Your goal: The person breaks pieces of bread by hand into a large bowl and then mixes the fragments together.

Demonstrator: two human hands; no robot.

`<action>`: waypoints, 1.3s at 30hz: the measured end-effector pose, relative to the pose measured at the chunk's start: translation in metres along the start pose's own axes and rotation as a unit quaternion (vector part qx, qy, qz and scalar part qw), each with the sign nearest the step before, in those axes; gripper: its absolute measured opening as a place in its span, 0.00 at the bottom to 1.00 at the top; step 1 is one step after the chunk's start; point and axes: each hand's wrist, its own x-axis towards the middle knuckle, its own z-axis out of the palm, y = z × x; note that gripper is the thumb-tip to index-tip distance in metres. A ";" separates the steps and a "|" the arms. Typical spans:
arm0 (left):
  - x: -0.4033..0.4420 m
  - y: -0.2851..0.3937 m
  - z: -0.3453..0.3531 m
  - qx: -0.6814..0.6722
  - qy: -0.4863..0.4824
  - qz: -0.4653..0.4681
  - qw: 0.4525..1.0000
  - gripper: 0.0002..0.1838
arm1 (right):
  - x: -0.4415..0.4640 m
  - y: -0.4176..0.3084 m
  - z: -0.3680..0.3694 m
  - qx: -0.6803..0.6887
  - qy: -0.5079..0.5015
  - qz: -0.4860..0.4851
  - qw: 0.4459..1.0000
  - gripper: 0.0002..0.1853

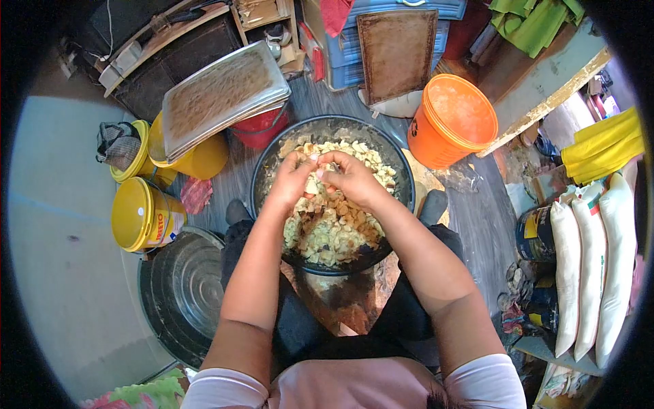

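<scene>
A wide black basin stands on the floor between my legs. Pale, crumbled pieces fill much of it, with browner bits near the middle. Over the upper part of the basin, my left hand and my right hand are close together, fingertips nearly meeting. The fingers of both are bent and pinched around something small and pale, too small to name.
An orange bucket is beyond the basin on the right. Stacked metal trays rest on buckets at the left. A yellow lidded bucket and a large dark tub stand left. White sacks lean at the right.
</scene>
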 end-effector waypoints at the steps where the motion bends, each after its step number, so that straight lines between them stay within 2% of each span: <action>1: 0.001 -0.001 -0.004 -0.001 0.001 0.000 1.000 0.12 | 0.002 0.007 -0.001 0.038 -0.015 -0.049 0.998 0.19; 2: 0.004 -0.004 -0.008 -0.064 -0.037 0.000 0.997 0.11 | 0.005 0.014 -0.003 0.070 -0.062 -0.042 0.995 0.22; 3: 0.005 -0.007 -0.012 -0.127 -0.073 0.000 0.989 0.11 | 0.006 0.018 -0.003 0.070 -0.064 -0.041 0.995 0.22; 4: 0.006 -0.011 -0.014 -0.141 -0.085 0.036 0.986 0.12 | 0.008 0.022 -0.001 -0.096 -0.017 -0.122 0.988 0.23; 5: 0.007 -0.015 -0.015 -0.142 -0.082 0.036 0.986 0.12 | 0.008 0.027 0.000 -0.259 0.031 -0.199 0.945 0.24; 6: 0.004 -0.013 -0.015 -0.137 -0.119 0.044 0.982 0.14 | 0.004 0.025 0.005 -0.313 0.077 -0.236 0.917 0.20; 7: 0.002 -0.012 -0.014 -0.132 -0.155 0.053 0.978 0.16 | 0.006 0.027 0.006 -0.313 0.074 -0.236 0.917 0.20; 8: 0.002 -0.016 -0.013 -0.075 -0.150 0.124 0.978 0.12 | 0.009 0.030 0.006 -0.184 0.043 -0.132 0.973 0.18; 9: 0.003 -0.018 -0.012 -0.077 -0.147 0.123 0.978 0.12 | 0.012 0.034 0.006 -0.051 0.011 -0.022 0.998 0.16; 11: 0.006 -0.021 -0.013 0.009 -0.139 0.120 0.983 0.09 | 0.013 0.042 0.007 -0.043 0.013 -0.029 0.999 0.13; 12: 0.008 -0.022 -0.014 0.016 -0.136 0.108 0.985 0.09 | 0.015 0.045 0.007 -0.164 0.056 -0.114 0.978 0.12; 13: 0.009 -0.022 -0.015 0.014 -0.135 0.108 0.985 0.09 | 0.016 0.048 0.006 -0.282 0.097 -0.197 0.934 0.12; 14: 0.010 -0.023 -0.016 0.076 -0.114 0.105 0.985 0.09 | 0.017 0.051 0.006 -0.284 0.095 -0.196 0.934 0.12; 15: 0.010 -0.021 -0.017 0.137 -0.093 0.100 0.981 0.10 | 0.017 0.056 0.007 -0.329 0.102 -0.163 0.925 0.13; 16: 0.008 -0.021 -0.019 0.134 -0.092 0.100 0.982 0.10 | 0.018 0.059 0.007 -0.374 0.108 -0.130 0.912 0.14; 17: 0.006 -0.022 -0.023 0.230 -0.074 0.145 0.959 0.13 | 0.021 0.062 0.004 -0.377 0.105 -0.129 0.911 0.14; 18: 0.003 -0.022 -0.024 0.323 -0.057 0.187 0.926 0.17 | 0.022 0.064 0.000 -0.362 0.066 -0.072 0.927 0.15; 19: 0.000 -0.020 -0.027 0.319 -0.058 0.184 0.928 0.17 | 0.023 0.067 -0.004 -0.344 0.027 -0.014 0.938 0.16; 20: -0.003 -0.017 -0.030 0.372 -0.062 0.140 0.916 0.20 | 0.025 0.068 -0.010 -0.352 0.007 0.045 0.935 0.21; 21: -0.005 -0.014 -0.033 0.423 -0.065 0.096 0.898 0.24 | 0.026 0.078 -0.015 -0.354 0.006 0.048 0.934 0.21; 23: -0.004 -0.013 -0.039 0.425 -0.073 0.073 0.899 0.26 | 0.033 0.117 -0.028 -0.424 0.031 0.001 0.905 0.24; 24: -0.004 -0.012 -0.042 0.422 -0.064 0.094 0.899 0.26 | 0.042 0.135 -0.042 -0.384 -0.018 0.069 0.921 0.33; 25: -0.004 -0.011 -0.044 0.421 -0.055 0.114 0.898 0.26 | 0.040 0.139 -0.049 -0.383 -0.020 0.069 0.921 0.33; 27: -0.008 -0.005 -0.047 0.408 -0.062 0.119 0.903 0.27 | 0.035 0.148 -0.056 -0.462 0.042 0.167 0.870 0.40; 28: -0.009 -0.001 -0.050 0.395 -0.066 0.127 0.907 0.27 | 0.037 0.158 -0.058 -0.463 0.041 0.164 0.870 0.40; 30: -0.012 0.000 -0.057 0.386 -0.054 0.137 0.911 0.27 | 0.044 0.187 -0.058 -0.571 0.198 0.229 0.763 0.49; 31: -0.013 0.001 -0.061 0.373 -0.042 0.147 0.915 0.27 | 0.044 0.207 -0.062 -0.574 0.196 0.221 0.763 0.49; 32: -0.016 0.005 -0.065 0.364 -0.042 0.136 0.920 0.27 | 0.044 0.228 -0.068 -0.419 0.223 0.190 0.859 0.50; 33: -0.014 0.002 -0.071 0.362 -0.038 0.129 0.922 0.27 | 0.039 0.243 -0.067 -0.245 0.238 0.164 0.925 0.52; 34: -0.012 -0.002 -0.075 0.357 -0.042 0.134 0.923 0.28 | 0.034 0.233 -0.058 -0.246 0.233 0.172 0.925 0.52; 36: -0.011 0.001 -0.080 0.348 -0.048 0.136 0.926 0.29 | 0.034 0.199 -0.052 -0.410 0.223 0.252 0.848 0.42; 37: -0.010 0.000 -0.082 0.346 -0.047 0.137 0.927 0.29 | 0.040 0.192 -0.057 -0.411 0.224 0.251 0.847 0.42; 39: -0.009 -0.001 -0.083 0.337 -0.025 0.154 0.928 0.28 | 0.048 0.175 -0.078 -0.288 0.158 0.235 0.915 0.36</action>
